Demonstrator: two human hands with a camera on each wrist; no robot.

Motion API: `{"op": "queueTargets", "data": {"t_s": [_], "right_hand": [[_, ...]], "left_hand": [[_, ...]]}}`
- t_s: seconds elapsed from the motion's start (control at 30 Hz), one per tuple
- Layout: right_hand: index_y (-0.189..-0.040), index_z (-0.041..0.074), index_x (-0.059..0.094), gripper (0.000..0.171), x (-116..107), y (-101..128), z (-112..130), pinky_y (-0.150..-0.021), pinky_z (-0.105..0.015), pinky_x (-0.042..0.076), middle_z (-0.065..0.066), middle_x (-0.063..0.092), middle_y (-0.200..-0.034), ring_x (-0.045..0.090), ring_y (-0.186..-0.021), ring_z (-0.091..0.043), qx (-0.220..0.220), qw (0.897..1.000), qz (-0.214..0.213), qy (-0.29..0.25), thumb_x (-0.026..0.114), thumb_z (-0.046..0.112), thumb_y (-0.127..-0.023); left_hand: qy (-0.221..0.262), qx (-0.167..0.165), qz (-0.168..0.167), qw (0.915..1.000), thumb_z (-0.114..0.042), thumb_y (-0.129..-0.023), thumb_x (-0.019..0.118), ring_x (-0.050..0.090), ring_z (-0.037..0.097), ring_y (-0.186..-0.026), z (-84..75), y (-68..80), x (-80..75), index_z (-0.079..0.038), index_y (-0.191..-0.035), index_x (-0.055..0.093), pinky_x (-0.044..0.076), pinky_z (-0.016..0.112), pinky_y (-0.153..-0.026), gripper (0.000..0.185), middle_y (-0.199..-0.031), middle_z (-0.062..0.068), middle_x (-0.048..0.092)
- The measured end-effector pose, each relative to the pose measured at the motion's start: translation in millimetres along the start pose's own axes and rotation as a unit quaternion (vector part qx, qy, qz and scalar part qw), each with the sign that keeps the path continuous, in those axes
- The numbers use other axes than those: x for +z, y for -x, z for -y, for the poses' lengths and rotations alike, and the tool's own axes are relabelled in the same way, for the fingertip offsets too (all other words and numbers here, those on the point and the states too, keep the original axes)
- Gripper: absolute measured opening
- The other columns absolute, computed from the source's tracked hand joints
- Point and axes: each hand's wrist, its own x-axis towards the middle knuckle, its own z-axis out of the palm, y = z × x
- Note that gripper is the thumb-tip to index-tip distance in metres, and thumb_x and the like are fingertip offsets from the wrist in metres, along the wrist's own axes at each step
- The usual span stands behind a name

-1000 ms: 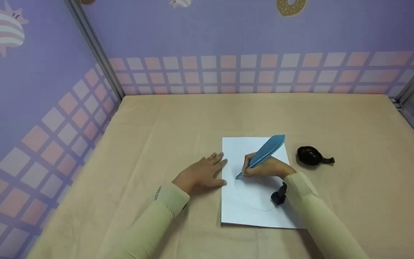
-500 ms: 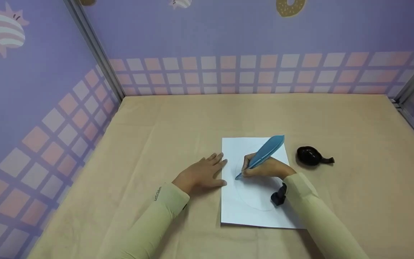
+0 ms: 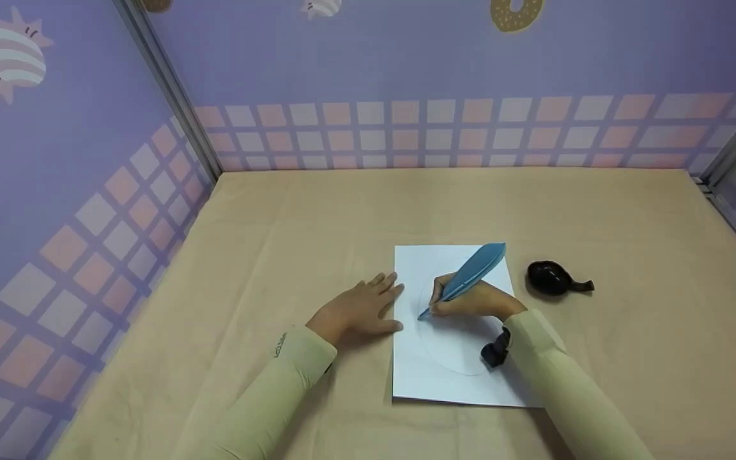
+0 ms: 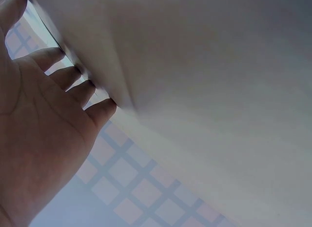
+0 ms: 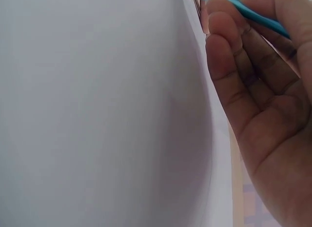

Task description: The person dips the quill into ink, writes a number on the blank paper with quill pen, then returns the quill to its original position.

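While the right hand (image 3: 470, 299) pinches the blue feather-shaped pen (image 3: 467, 276), its tip sits on the white paper sheet (image 3: 438, 377) on the worktop, shaft slanting up and away to the right. Left hand (image 3: 358, 308) lies flat, fingers straight, touching the sheet's left edge, well apart from the pen.

Pale yellow long sleeves (image 3: 278, 390) cover both arms.

Your right hand (image 3: 470, 299) covers part of the faint oval on the paper (image 3: 425, 370), and your sleeve hides the sheet's lower right corner. In your right wrist view, the blue feather pen (image 5: 253, 14) is cut off at the top edge and the paper blurs.
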Motion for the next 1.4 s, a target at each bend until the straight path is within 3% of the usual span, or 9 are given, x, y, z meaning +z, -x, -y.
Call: {"op": "queueTargets", "data": {"t_s": [0.2, 0.5, 0.77, 0.87, 1.1, 1.4], "right_hand": [[-0.085, -0.001, 0.068, 0.006, 1, 0, 5, -0.066, -0.016, 0.043, -0.003, 0.067, -0.08, 0.051, -0.067, -0.002, 0.019, 1.0, -0.001, 0.014, 0.071, 0.001, -0.08], [-0.085, -0.006, 0.065, 0.009, 0, 9, 36, -0.066, -0.016, 0.043, 0.0, 0.066, -0.077, 0.051, -0.066, -0.001, 0.015, 1.0, 0.003, -0.006, 0.071, -0.001, -0.079], [-0.085, -0.003, 0.066, 0.008, 2, 1, 12, -0.068, -0.017, 0.045, -0.007, 0.068, -0.081, 0.053, -0.068, -0.003, 0.021, 1.0, 0.009, 0.004, 0.07, 0.001, -0.08], [-0.085, 0.0, 0.067, 0.008, 1, 0, 9, -0.068, -0.017, 0.046, -0.008, 0.07, -0.083, 0.055, -0.069, -0.003, 0.016, 1.0, 0.01, 0.001, 0.072, 0.004, -0.08], [-0.084, 0.005, 0.068, 0.008, 0, 0, 10, -0.068, -0.019, 0.047, 0.004, 0.069, -0.08, 0.055, -0.069, -0.005, 0.009, 1.0, 0.011, 0.007, 0.074, 0.009, -0.079], [-0.087, 0.004, 0.069, 0.011, -1, 2, 12, -0.068, -0.018, 0.045, -0.005, 0.07, -0.083, 0.055, -0.07, -0.004, 0.018, 1.0, 0.007, 0.011, 0.075, 0.01, -0.079]], "left_hand": [[0.006, -0.001, 0.0, 1.0, -0.059, -0.093, 0.046, 0.003, 0.021, -0.151, 0.7, 0.0, 0.6, -0.021, -0.156, 0.015, 0.012, 0.044, -0.122, 0.08, -0.163, -0.001, 0.004], [0.003, 0.003, -0.002, 1.0, -0.061, -0.093, 0.044, 0.003, 0.02, -0.151, 2.5, -0.7, 1.6, -0.021, -0.156, 0.014, 0.012, 0.044, -0.122, 0.08, -0.163, -0.001, 0.004], [0.009, 0.005, 0.0, 1.0, -0.06, -0.093, 0.046, 0.003, 0.021, -0.151, 3.7, -1.3, 1.6, -0.021, -0.156, 0.014, 0.012, 0.046, -0.122, 0.08, -0.163, -0.001, 0.002], [0.009, 0.006, 0.0, 0.9999, -0.059, -0.094, 0.046, 0.003, 0.021, -0.151, 3.8, -1.6, 1.7, -0.021, -0.156, 0.014, 0.012, 0.046, -0.122, 0.08, -0.163, -0.001, 0.002], [0.006, 0.007, 0.001, 1.0, -0.059, -0.094, 0.046, 0.003, 0.021, -0.151, 3.0, -1.5, 1.2, -0.021, -0.156, 0.014, 0.012, 0.045, -0.122, 0.079, -0.163, -0.001, 0.002], [0.0, 0.009, -0.002, 1.0, -0.06, -0.094, 0.045, 0.004, 0.021, -0.151, 3.4, -2.1, 1.8, -0.021, -0.156, 0.014, 0.013, 0.045, -0.122, 0.08, -0.163, 0.0, 0.003]]}}
